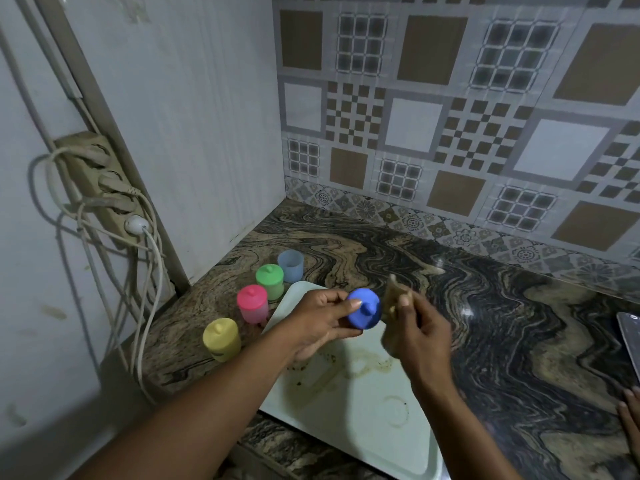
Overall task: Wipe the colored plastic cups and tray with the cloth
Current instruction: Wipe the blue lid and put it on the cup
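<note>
At centre frame, the left hand [318,317] pinches a blue lid [363,311] by its rim, knob facing the camera, probably so the top is open to wiping. Its grip is clamped on the lid. Just right of it, the right hand [419,336], blurred, has its grip closed on a bunched beige cloth [394,296] held close to the lid.

Both hands are above a pale tray [363,420], which is stained and looks unwiped. It lies on the marbled tabletop [519,323].

Four cups line the tray's left edge, likely set off it to clear it:
- yellow cup [221,339], lidded
- pink cup [252,304], lidded
- green cup [270,280], lidded
- pale blue cup [291,265], open; the lid probably belongs to it

That makes one loose lid, one tray and one cloth.
</note>
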A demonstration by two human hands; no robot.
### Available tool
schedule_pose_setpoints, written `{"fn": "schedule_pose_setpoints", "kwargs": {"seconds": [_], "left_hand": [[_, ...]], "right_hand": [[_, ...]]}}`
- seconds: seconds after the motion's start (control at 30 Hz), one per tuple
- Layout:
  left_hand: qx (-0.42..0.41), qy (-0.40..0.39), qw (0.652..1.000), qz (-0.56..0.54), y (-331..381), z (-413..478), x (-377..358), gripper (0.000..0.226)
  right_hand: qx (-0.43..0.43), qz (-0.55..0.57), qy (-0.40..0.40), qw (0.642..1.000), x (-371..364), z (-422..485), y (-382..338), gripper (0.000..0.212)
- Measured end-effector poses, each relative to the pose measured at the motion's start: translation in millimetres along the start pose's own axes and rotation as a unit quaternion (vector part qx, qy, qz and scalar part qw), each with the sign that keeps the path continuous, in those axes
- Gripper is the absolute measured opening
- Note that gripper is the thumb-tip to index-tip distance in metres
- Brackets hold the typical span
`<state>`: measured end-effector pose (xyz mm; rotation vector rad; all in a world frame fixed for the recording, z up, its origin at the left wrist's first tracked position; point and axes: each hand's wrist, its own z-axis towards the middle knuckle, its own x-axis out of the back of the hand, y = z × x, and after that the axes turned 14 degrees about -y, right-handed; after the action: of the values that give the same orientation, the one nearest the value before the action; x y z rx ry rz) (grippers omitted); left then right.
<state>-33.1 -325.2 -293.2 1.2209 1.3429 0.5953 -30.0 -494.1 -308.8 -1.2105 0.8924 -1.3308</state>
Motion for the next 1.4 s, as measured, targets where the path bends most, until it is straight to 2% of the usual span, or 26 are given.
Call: {"fn": "schedule_pose_setpoints", "kwargs": {"seconds": [0.1,0.2,0.27,0.33,0.4,0.43,0.5,0.6,0.77,0.87,0.93,1.0,1.07,1.1,1.17,1.3,1.4], "left_hand": [[-0.018,-0.004,0.999,-0.045,6,2,-1,0.010],[-0.051,0.033,0.991,-0.121,10,2,0,0.010],[-0.068,0.061,0.980,-0.174,17,4,2,0.011],[-0.073,0.066,0.978,-0.184,22,6,1,0.015],[-0.052,0.062,0.983,-0.165,22,6,-5,0.011],[-0.034,0.059,0.986,-0.155,18,6,-8,0.010],[0.003,0.045,0.988,-0.146,9,7,-14,0.020],[0.038,0.034,0.990,-0.135,2,8,-19,0.035],[0.018,0.035,0.993,-0.110,0,3,-10,0.015],[0.012,0.055,0.989,-0.134,-12,1,-12,0.014],[-0.011,0.079,0.977,-0.197,-16,2,-10,0.014],[-0.036,0.101,0.964,-0.244,-7,4,-5,0.009],[-0.030,0.109,0.977,-0.180,5,4,-1,0.005],[-0.017,0.107,0.985,-0.133,8,4,-1,0.006],[-0.002,0.095,0.992,-0.088,8,6,-5,0.005],[-0.014,0.030,0.994,-0.102,2,8,-16,0.009],[-0.040,0.053,0.992,-0.103,0,4,-5,0.009]], "right_hand": [[0.118,-0.166,-0.066,0.977,-9,-17,7,0.044],[0.170,-0.264,-0.121,0.942,0,-24,36,0.059],[0.155,-0.244,-0.122,0.950,-1,-31,36,0.056],[0.068,-0.106,-0.029,0.992,-6,-30,22,0.053],[0.004,-0.021,0.072,0.997,-7,-17,8,0.043],[-0.002,-0.023,0.078,0.997,-8,-11,4,0.040],[0.022,-0.029,0.038,0.999,-14,-5,0,0.040],[0.077,-0.101,-0.029,0.991,-21,-12,4,0.045],[0.167,-0.192,-0.102,0.962,-15,-25,19,0.057],[0.194,-0.237,-0.115,0.945,-5,-23,25,0.056],[0.162,-0.250,-0.126,0.946,4,-24,31,0.052],[0.071,-0.211,-0.115,0.968,11,-26,38,0.051],[-0.026,-0.095,-0.048,0.994,11,-25,38,0.046],[-0.041,-0.042,-0.001,0.998,8,-22,35,0.043],[-0.020,-0.014,0.054,0.998,-2,-15,20,0.036],[0.099,-0.136,0.006,0.986,-18,-14,10,0.047],[0.151,-0.266,-0.086,0.948,-4,-19,39,0.054]]}}
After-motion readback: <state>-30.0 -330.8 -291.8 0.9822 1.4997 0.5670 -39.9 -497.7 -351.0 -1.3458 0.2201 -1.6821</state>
